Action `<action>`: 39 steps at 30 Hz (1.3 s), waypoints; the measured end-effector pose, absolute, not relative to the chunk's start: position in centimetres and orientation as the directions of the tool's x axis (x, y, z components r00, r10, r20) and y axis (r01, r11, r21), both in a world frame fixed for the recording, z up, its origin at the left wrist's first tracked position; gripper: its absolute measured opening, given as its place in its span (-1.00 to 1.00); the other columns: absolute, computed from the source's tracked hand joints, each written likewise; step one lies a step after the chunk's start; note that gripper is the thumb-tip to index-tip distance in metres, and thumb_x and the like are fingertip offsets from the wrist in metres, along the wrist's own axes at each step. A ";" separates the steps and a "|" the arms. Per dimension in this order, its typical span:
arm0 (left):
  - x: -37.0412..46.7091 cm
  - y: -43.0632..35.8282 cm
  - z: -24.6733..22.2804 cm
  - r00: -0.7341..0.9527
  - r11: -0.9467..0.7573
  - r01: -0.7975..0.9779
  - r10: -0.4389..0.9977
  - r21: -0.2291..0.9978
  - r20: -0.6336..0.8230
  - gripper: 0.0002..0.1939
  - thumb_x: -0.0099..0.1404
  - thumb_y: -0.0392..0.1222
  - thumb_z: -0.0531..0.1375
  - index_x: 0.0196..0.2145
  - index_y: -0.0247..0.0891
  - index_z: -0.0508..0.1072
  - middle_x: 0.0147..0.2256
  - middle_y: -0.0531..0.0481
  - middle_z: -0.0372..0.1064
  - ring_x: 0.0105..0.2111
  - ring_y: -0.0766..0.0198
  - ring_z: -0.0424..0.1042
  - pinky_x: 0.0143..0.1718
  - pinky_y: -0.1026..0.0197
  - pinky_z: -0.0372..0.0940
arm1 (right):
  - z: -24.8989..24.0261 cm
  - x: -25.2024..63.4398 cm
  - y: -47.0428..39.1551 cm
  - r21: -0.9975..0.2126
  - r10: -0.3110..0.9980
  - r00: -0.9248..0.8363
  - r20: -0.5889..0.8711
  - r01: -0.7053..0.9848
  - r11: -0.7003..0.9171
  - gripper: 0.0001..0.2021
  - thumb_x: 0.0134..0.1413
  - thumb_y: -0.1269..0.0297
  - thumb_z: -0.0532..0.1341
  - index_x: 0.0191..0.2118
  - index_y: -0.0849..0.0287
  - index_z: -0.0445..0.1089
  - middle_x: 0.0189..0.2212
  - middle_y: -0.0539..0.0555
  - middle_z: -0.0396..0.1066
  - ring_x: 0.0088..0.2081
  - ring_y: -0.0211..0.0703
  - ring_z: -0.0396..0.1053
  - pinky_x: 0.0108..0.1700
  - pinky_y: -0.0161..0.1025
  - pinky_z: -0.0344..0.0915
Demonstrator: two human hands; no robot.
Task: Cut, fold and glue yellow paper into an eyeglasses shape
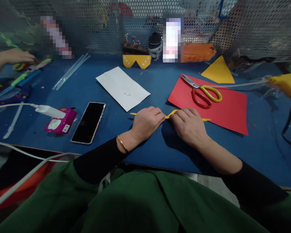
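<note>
Between my two hands runs a narrow yellow strip (206, 119), paper by its look, with a bent or raised part at its middle. My left hand (146, 122) is closed on the strip, fingertips pinching near the centre, and one end sticks out to the left. Just to the right, my right hand (189, 125) grips the same strip, its other end showing past the knuckles. Scissors (200, 90) with one red and one yellow handle lie on a red sheet (229, 108) beyond my right hand. A white sheet (122, 89) lies beyond my left hand.
A phone (89, 123) and a purple power socket (60, 121) with a white plug lie at left. A yellow cut-out (136, 61) stands at the back. A yellow glue gun (285, 82) is at right. Another person's hand (18, 57) works at far left.
</note>
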State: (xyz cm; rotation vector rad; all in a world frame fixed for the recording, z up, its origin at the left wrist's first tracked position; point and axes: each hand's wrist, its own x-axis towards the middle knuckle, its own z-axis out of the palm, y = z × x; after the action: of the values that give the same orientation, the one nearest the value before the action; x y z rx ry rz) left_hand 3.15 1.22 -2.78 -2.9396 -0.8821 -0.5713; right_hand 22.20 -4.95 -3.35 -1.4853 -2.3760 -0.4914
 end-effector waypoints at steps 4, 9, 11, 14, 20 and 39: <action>3.5 3.1 -0.5 0.732 -0.778 0.545 0.623 0.311 0.275 -0.77 0.43 -0.13 0.16 -0.27 -0.19 0.61 -0.31 0.00 0.55 -0.28 0.20 0.46 -0.13 0.07 0.22 | -0.6 22.8 -3.5 -0.173 0.915 -0.235 0.329 0.937 0.303 -0.77 0.23 0.45 0.06 -0.29 0.19 0.47 -0.39 0.06 0.50 -0.35 -0.18 0.34 -0.08 -0.13 0.16; 3.7 5.3 1.6 0.654 -0.523 0.440 0.743 0.730 0.138 -0.82 0.26 -0.30 0.21 -0.30 -0.22 0.65 -0.31 0.00 0.59 -0.30 0.23 0.50 -0.24 0.16 0.30 | 2.1 24.2 -1.3 -0.641 0.996 -0.085 -0.036 0.766 0.042 -0.84 0.10 0.27 0.16 -0.35 0.16 0.49 -0.49 0.03 0.48 -0.50 -0.26 0.29 -0.44 -0.27 0.16; 3.6 5.6 1.6 0.642 -0.453 0.425 0.761 0.783 0.092 -0.82 0.22 -0.29 0.21 -0.33 -0.25 0.65 -0.34 -0.03 0.59 -0.32 0.22 0.50 -0.28 0.16 0.31 | 2.1 24.5 -0.8 -0.712 0.992 -0.099 -0.082 0.702 0.012 -0.81 0.08 0.18 0.20 -0.40 0.16 0.49 -0.51 0.04 0.46 -0.51 -0.27 0.27 -0.48 -0.29 0.15; 3.4 5.8 1.2 0.648 -0.410 0.417 0.760 0.811 0.051 -0.81 0.20 -0.28 0.21 -0.34 -0.28 0.65 -0.36 -0.05 0.59 -0.33 0.23 0.50 -0.31 0.18 0.31 | 1.4 24.5 -0.5 -0.762 0.987 -0.094 -0.130 0.646 -0.039 -0.82 0.03 0.17 0.23 -0.42 0.16 0.49 -0.53 0.04 0.44 -0.51 -0.27 0.26 -0.49 -0.29 0.16; 3.0 6.0 0.9 0.666 -0.474 0.501 0.745 0.724 0.027 -0.83 0.24 -0.19 0.22 -0.40 -0.25 0.61 -0.45 0.02 0.54 -0.40 0.30 0.45 -0.38 0.22 0.23 | 0.8 24.2 -0.6 -0.724 0.991 -0.076 -0.111 0.689 -0.028 -0.83 0.05 0.22 0.19 -0.38 0.17 0.49 -0.50 0.03 0.46 -0.52 -0.27 0.28 -0.49 -0.31 0.15; 2.3 6.3 1.0 0.661 -0.592 0.599 0.746 0.540 0.084 -0.83 0.31 -0.19 0.19 -0.40 -0.22 0.54 -0.39 0.06 0.53 -0.36 0.28 0.42 -0.36 0.26 0.12 | 1.4 23.7 -0.8 -0.534 0.955 -0.160 0.248 0.801 0.272 -0.81 0.08 0.33 0.11 -0.50 0.11 0.38 -0.55 0.01 0.47 -0.50 -0.22 0.37 -0.45 -0.30 0.13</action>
State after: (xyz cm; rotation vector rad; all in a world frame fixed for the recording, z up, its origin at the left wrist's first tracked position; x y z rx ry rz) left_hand 2.29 6.31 1.00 -3.2851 -1.4293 -0.5698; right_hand 23.71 -0.76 1.40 -1.5761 -2.0110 0.3772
